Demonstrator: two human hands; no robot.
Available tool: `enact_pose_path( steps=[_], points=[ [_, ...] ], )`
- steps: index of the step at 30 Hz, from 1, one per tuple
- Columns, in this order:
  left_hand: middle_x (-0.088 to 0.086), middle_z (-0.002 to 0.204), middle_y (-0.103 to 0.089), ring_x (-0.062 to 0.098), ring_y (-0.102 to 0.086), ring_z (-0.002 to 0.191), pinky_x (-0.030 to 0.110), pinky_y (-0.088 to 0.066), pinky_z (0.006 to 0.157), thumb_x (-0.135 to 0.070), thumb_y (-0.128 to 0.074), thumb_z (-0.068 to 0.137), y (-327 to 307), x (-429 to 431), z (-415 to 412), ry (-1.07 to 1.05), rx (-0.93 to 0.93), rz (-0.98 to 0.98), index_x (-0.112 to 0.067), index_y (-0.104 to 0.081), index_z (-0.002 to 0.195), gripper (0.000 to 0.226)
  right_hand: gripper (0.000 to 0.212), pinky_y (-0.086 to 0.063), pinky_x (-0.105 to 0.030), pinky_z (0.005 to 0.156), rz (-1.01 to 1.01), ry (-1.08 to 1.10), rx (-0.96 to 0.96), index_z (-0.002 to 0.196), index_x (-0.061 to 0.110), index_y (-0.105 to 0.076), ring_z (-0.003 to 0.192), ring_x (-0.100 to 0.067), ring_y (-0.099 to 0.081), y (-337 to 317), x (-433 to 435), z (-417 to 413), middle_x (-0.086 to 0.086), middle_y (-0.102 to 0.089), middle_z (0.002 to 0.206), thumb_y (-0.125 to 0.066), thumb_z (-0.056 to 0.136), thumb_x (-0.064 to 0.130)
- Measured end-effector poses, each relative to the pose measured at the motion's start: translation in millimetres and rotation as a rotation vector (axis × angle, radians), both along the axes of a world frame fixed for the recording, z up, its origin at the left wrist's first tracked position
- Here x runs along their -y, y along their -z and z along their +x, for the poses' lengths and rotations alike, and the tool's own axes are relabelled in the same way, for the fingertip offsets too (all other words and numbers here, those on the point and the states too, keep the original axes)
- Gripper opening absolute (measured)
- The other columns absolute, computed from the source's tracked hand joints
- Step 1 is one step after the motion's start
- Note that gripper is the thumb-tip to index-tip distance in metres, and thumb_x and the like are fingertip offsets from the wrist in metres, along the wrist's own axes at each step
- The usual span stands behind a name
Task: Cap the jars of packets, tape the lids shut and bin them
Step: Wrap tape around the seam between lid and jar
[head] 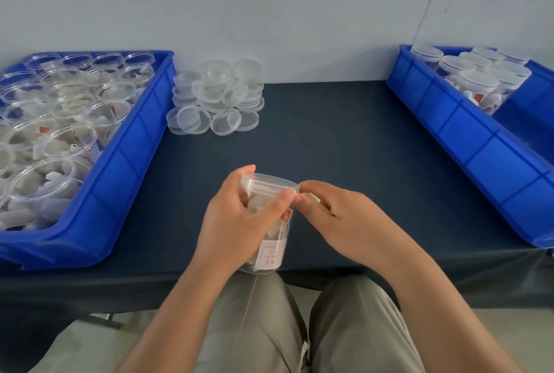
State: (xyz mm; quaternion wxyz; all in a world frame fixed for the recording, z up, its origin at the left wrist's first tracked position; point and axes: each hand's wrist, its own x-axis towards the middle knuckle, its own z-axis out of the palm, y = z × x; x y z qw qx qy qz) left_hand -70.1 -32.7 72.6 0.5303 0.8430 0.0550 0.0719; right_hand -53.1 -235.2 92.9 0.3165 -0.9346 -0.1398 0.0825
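- Grips a clear jar (pixel 271 252) in the left hand (pixel 239 222), fingers curled round the upper wall, thumb tip pressed just under the lid (pixel 269 183).
- Holds that jar tilted, lid toward the far side, over the near edge of the dark worktop (pixel 329 138), in the middle and above the lap.
- Shows white packets (pixel 269 233) through the jar's wall, one with a red-printed label.
- Pinches with the right hand (pixel 338 216) at the right rim of the lid, thumb and forefinger tips closed on a small pale piece (pixel 311 198); cannot tell what that piece is.
- Leaves the other right fingers loosely bent, off the jar.
- Shows on the left a blue bin (pixel 120 180) packed with open-topped jars (pixel 45 180) of packets.
- Shows just right of that bin, toward the far edge, a heap of loose clear lids (pixel 215 96), some stacked, some leaning.
- Shows on the right a second blue bin (pixel 467 138), with capped jars (pixel 476 81) standing together at its far end.
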Motion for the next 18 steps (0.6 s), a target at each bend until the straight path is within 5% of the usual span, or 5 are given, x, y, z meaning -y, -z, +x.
enact_pose_path(
  steps=[9, 13, 18],
  points=[
    [-0.02, 0.114, -0.071, 0.01, -0.074, 0.103, 0.034, -0.062, 0.089, -0.09, -0.071, 0.067, -5, -13, 4, 0.011, -0.107, -0.165, -0.045, -0.056, 0.138, 0.085, 0.043, -0.049, -0.02, 0.073, -0.036, -0.166, -0.082, 0.126, 0.068, -0.051, 0.089, 0.01, -0.066, -29, 30, 3, 0.031, -0.069, 0.095, -0.031, 0.092, 0.084],
    [-0.019, 0.107, -0.075, 0.009, -0.077, 0.098, 0.032, -0.063, 0.081, -0.09, -0.071, 0.062, -8, -16, 2, 0.048, -0.168, -0.301, -0.047, -0.062, 0.13, 0.082, 0.028, -0.039, -0.009, 0.086, -0.069, -0.237, -0.053, 0.125, 0.077, -0.046, 0.116, 0.032, -0.043, -28, 31, 0, 0.058, -0.048, 0.123, -0.03, 0.102, 0.075],
    [-0.012, 0.114, -0.077, 0.013, -0.077, 0.104, 0.025, -0.062, 0.074, -0.087, -0.074, 0.061, -5, -28, -3, 0.162, -0.241, -0.46, -0.046, -0.064, 0.132, 0.083, 0.035, -0.039, -0.014, 0.084, -0.066, -0.216, -0.086, 0.124, 0.074, -0.045, 0.11, 0.025, -0.049, -23, 35, 9, 0.052, -0.051, 0.122, -0.027, 0.095, 0.083]
  ],
)
